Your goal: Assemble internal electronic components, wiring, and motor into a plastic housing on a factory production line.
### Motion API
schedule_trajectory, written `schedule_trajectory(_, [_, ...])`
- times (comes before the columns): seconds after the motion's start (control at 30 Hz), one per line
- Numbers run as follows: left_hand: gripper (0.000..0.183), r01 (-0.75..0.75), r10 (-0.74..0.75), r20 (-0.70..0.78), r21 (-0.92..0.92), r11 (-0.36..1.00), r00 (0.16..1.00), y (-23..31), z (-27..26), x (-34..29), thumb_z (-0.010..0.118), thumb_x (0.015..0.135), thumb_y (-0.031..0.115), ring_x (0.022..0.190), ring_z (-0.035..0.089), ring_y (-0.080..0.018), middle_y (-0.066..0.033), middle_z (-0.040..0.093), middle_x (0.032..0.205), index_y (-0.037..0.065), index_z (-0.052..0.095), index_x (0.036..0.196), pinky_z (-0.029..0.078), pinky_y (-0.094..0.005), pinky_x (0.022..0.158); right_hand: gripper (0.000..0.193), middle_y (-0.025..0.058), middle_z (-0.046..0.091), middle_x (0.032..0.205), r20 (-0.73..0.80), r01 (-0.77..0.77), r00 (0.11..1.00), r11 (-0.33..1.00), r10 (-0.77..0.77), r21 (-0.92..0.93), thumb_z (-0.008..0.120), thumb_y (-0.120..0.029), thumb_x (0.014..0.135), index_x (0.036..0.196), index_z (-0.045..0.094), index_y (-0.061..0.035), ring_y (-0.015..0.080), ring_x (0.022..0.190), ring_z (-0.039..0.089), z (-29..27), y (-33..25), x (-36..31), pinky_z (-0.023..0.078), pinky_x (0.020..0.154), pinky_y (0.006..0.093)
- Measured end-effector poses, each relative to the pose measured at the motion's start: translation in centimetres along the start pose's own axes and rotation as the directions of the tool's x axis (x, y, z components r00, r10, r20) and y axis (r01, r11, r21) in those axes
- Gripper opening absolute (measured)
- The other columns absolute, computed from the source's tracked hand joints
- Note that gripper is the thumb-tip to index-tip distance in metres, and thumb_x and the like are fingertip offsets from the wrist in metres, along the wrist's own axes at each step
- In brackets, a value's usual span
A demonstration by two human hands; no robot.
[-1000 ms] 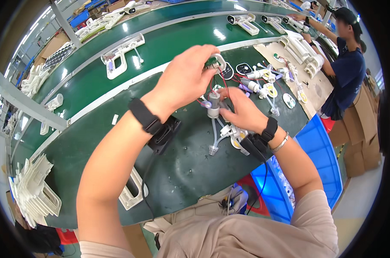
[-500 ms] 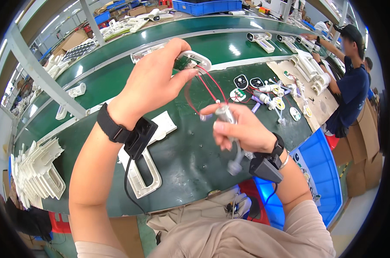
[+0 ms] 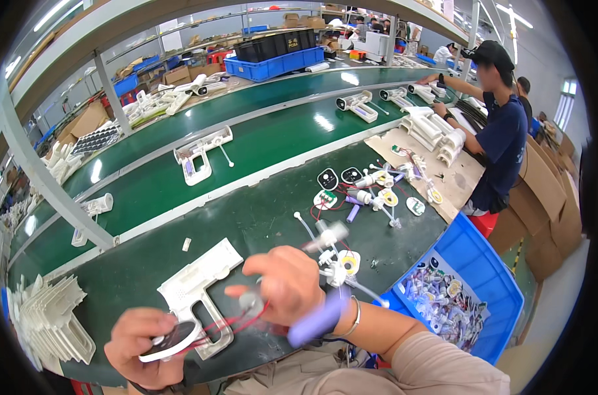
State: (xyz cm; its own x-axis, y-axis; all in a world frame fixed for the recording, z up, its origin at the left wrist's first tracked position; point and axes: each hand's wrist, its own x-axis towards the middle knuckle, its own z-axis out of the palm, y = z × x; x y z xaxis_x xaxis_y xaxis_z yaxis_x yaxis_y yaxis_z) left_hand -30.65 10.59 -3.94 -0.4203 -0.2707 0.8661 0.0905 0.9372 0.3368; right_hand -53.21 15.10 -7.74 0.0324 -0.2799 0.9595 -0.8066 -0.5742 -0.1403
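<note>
At the lower left, my left hand (image 3: 144,345) pinches an oval white-rimmed plate with a black face (image 3: 170,341) by its edge. Red wires (image 3: 223,324) run from the plate toward my right hand (image 3: 286,283), which is smeared by motion but appears closed on them. A grey round part (image 3: 251,304) hangs by its thumb. A blurred purple cylinder (image 3: 319,317) is over my right wrist. Beneath and behind my hands lies a white plastic housing with a loop handle (image 3: 203,273). Beyond the right hand is a blurred whitish cylinder (image 3: 328,235); I cannot tell whether it is held.
Wired parts (image 3: 371,194) lie in a pile at right. A blue bin (image 3: 473,270) holds more of them. Stacked white shells (image 3: 52,322) stand at left. The green conveyor (image 3: 272,141) carries housings (image 3: 200,155). A co-worker (image 3: 500,112) reaches across at far right.
The view has shifted. My left hand came down to the lower left, with the plate's black face now showing. My right hand moved down and left, the wired parts swinging with it.
</note>
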Motion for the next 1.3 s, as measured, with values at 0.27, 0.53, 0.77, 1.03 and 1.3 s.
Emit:
schedule_trajectory(0.27, [0.047, 0.628, -0.672, -0.283, -0.237, 0.741, 0.685, -3.0, -1.1, -8.5, 0.065, 0.084, 0.0, 0.096, 0.061, -0.0205, -0.0131, 0.058, 0.114, -0.001, 0.047, 0.128, 0.051, -0.0315, 0.083, 0.048, 0.0029, 0.051, 0.069, 0.599, 0.032, 0.8, 0.996, 0.027, -0.088, 0.067, -0.008, 0.065, 0.112, 0.061, -0.014, 0.0225, 0.063, 0.054, 4.0, -0.5, 0.3, 0.044, 0.054, 0.0369])
schedule_trajectory(0.53, [0.048, 0.745, -0.843, -0.177, -0.4, 0.534, 0.509, -5.5, -2.3, -11.0, 0.067, 0.087, 0.004, 0.085, 0.062, -0.0103, -0.0084, 0.064, 0.103, -0.001, 0.049, 0.131, 0.051, -0.023, 0.072, 0.018, 0.0016, 0.055, 0.072, 0.707, 0.115, 0.707, 0.991, -0.032, -0.071, 0.063, -0.016, 0.075, 0.092, 0.06, -0.0134, 0.0211, 0.069, 0.059, 8.6, 0.7, -0.6, 0.047, 0.057, 0.0355])
schedule_trajectory(0.77, [0.04, 0.82, -0.819, -0.219, 0.378, 0.429, 0.53, -8.8, -1.7, -12.5, 0.067, 0.088, 0.011, 0.061, 0.058, -0.006, -0.005, 0.068, 0.08, -0.001, 0.056, 0.124, 0.05, -0.0225, 0.056, 0.031, 0.0106, 0.065, 0.085, 0.866, 0.01, 0.461, 0.975, 0.194, -0.224, 0.075, -0.031, 0.073, 0.08, 0.061, -0.0048, 0.0288, 0.084, 0.063, 13.1, 2.5, -2.5, 0.05, 0.069, 0.0397])
schedule_trajectory(1.03, [0.025, 0.485, -0.648, -0.176, 0.808, 0.335, 0.741, -9.3, -0.8, -10.9, 0.063, 0.089, 0.015, 0.056, 0.063, -0.0295, -0.0131, 0.062, 0.064, 0.003, 0.053, 0.108, 0.048, -0.0377, 0.05, 0.034, 0.0086, 0.056, 0.088, 0.823, -0.124, 0.544, 0.986, 0.163, -0.113, 0.073, -0.034, 0.074, 0.082, 0.064, -0.0024, 0.0263, 0.091, 0.056, 14.3, 3.0, -4.8, 0.051, 0.074, 0.0383])
schedule_trajectory(1.3, [0.045, 0.396, -0.719, -0.066, 0.867, 0.301, 0.692, -9.3, -0.6, -10.9, 0.06, 0.089, 0.012, 0.055, 0.061, -0.0326, -0.0146, 0.062, 0.064, 0.001, 0.047, 0.131, 0.047, -0.0408, 0.051, 0.032, 0.0053, 0.055, 0.088, 0.721, -0.153, 0.668, 0.982, 0.183, -0.108, 0.071, -0.037, 0.077, 0.083, 0.065, -0.006, 0.0222, 0.092, 0.053, 13.9, 2.8, -6.6, 0.042, 0.074, 0.0357])
